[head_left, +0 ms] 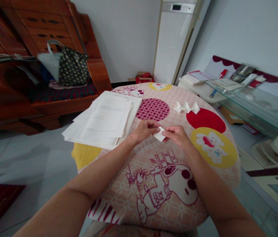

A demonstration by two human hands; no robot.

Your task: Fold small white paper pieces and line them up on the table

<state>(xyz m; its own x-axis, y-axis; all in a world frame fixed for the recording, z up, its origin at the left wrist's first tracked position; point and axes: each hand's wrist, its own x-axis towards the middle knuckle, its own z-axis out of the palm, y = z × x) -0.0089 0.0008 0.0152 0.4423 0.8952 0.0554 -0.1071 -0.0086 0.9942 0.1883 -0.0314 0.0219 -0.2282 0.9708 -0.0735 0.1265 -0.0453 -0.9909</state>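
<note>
A small piece of folded white paper is held between both hands over the middle of the round table. My left hand pinches its left side between thumb and fingers. On the right side, my right hand grips it with the thumb on top. Beyond my right hand, three folded white paper shapes stand in a row on the cloth. To the left of my hands lies a stack of white paper sheets, some with printed lines.
A patterned cloth covers the table. At right is a glass shelf bearing several items, beside more papers. A wooden bench with a dark patterned bag stands at left, and a tall white appliance behind.
</note>
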